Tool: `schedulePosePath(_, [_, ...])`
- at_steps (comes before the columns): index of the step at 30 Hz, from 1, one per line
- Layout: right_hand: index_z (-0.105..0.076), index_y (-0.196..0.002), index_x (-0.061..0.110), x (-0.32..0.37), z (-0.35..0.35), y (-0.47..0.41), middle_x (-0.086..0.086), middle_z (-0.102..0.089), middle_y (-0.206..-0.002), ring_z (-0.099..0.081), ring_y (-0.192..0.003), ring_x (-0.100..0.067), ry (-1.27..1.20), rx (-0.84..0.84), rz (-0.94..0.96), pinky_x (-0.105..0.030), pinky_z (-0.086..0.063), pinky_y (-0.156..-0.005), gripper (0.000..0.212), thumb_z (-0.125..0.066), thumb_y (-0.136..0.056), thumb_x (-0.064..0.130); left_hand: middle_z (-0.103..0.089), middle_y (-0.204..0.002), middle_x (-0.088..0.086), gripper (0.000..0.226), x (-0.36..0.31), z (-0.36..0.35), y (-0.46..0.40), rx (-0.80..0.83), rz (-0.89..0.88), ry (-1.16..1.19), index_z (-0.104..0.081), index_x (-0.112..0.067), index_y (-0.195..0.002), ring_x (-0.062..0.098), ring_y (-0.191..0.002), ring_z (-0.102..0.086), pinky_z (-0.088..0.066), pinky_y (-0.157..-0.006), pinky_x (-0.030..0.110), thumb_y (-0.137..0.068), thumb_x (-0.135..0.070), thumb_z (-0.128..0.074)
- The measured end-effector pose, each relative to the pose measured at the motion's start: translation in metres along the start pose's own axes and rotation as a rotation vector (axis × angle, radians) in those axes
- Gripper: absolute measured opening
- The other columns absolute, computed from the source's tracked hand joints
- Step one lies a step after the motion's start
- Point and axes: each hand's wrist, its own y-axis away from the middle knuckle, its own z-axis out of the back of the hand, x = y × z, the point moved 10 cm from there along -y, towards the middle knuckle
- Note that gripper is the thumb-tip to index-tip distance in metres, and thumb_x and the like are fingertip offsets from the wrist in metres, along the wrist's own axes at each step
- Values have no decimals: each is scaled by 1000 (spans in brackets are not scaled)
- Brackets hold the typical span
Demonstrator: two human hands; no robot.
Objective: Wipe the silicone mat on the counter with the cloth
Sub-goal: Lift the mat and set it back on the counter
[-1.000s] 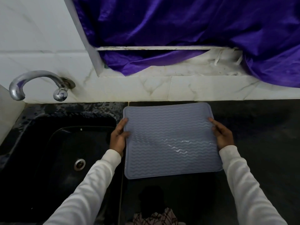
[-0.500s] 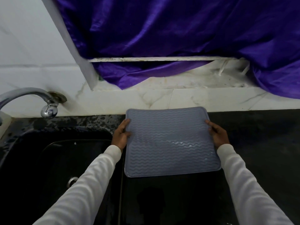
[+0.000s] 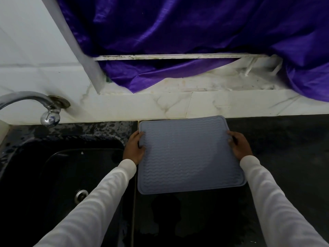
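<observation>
Holding the grey-blue wavy-ribbed silicone mat (image 3: 188, 154) flat on the dark bench (image 3: 284, 148), right of the black sink (image 3: 62, 175), left hand (image 3: 134, 148) and right hand (image 3: 239, 146) each grip an edge, probably squaring it for wiping; no cloth shows.

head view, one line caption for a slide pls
Both hands grip the grey silicone mat on the dark counter.

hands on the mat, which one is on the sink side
The left hand, gripping the mat's left edge beside the black sink. The right hand holds the opposite edge, over the counter.
</observation>
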Motion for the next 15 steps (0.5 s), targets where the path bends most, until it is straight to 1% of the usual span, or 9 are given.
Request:
schedulePosePath(2, [-55, -128, 5, -1, -1, 1, -20, -44, -132, -49, -119, -34, 65, 14, 7, -31, -36, -100, 40, -53, -90, -7, -32, -156, 3, 61, -1, 3, 2, -26, -4, 2, -47, -15, -145, 21, -141, -34, -33, -115, 36, -89, 5, -57])
schedulePosePath(5, [-54, -131, 5, -2, -4, 2, -19, -42, -136, -46, -123, -33, 115, 24, -2, -29, -33, -103, 43, -53, -90, -7, -29, -158, -2, 64, -4, 5, 0, -25, -9, -22, -42, -16, -148, 19, -142, -33, -36, -115, 40, -90, 5, -57])
schedulePosePath(6, [-53, -131, 5, -3, -5, 2, -18, -41, -137, -45, -125, -32, 129, 25, -12, -28, -32, -103, 43, -53, -90, -6, -28, -158, -3, 64, -5, 5, -1, -24, -8, -34, -41, -16, -149, 19, -143, -32, -35, -115, 38, -90, 4, -57])
schedulePosePath(8, [-53, -132, 5, -3, -7, 1, -17, -41, -139, -44, -126, -31, 155, 31, -27, -25, -29, -103, 44, -53, -90, -6, -28, -158, -4, 65, -6, 6, -1, -29, 9, -61, -40, -16, -149, 18, -143, -33, -29, -116, 29, -90, 3, -58])
schedulePosePath(10, [-52, -132, 6, -3, -7, 1, -16, -41, -139, -44, -127, -31, 168, 35, -43, -24, -29, -103, 44, -53, -89, -6, -28, -159, -3, 65, -8, 6, 2, -33, 22, -88, -39, -16, -150, 18, -143, -32, -25, -111, 22, -91, 1, -59])
schedulePosePath(11, [-52, -132, 6, -3, -7, 1, -16, -40, -140, -44, -127, -31, 174, 38, -51, -25, -29, -103, 45, -54, -89, -5, -27, -159, -2, 65, -9, 6, 3, -30, 19, -99, -38, -16, -150, 19, -143, -32, -26, -110, 22, -91, -1, -60])
schedulePosePath(13, [-50, -134, 5, -1, -8, 3, -17, -39, -140, -44, -127, -32, 184, 47, -52, -27, -30, -105, 46, -56, -89, -3, -23, -160, 1, 66, -10, 5, 6, -11, 20, -116, -37, -16, -150, 21, -142, -33, -31, -111, 29, -91, -8, -63])
schedulePosePath(15, [-48, -135, 5, -2, -10, 6, -18, -37, -140, -43, -127, -33, 188, 53, -50, -29, -30, -106, 48, -59, -89, -1, -21, -159, 6, 66, -10, 5, 10, -5, 53, -111, -37, -15, -150, 25, -141, -34, -34, -110, 34, -90, -13, -66])
